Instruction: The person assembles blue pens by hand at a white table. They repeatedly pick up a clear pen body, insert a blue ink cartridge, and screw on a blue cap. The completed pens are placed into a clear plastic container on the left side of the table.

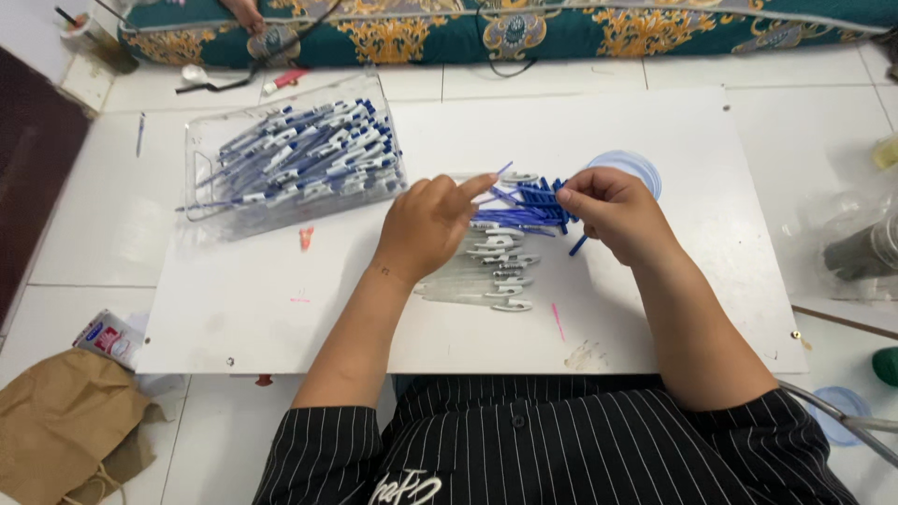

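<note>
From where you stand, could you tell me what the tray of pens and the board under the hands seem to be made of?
The tray looks like clear, glossy plastic: the pens and the floor show through its walls. The board appears to be a white, smooth laminate or painted panel, scuffed and stained; small screws sit at its corners. Its core cannot be told.

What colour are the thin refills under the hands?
Blue refills, clearest in the head view.
</note>
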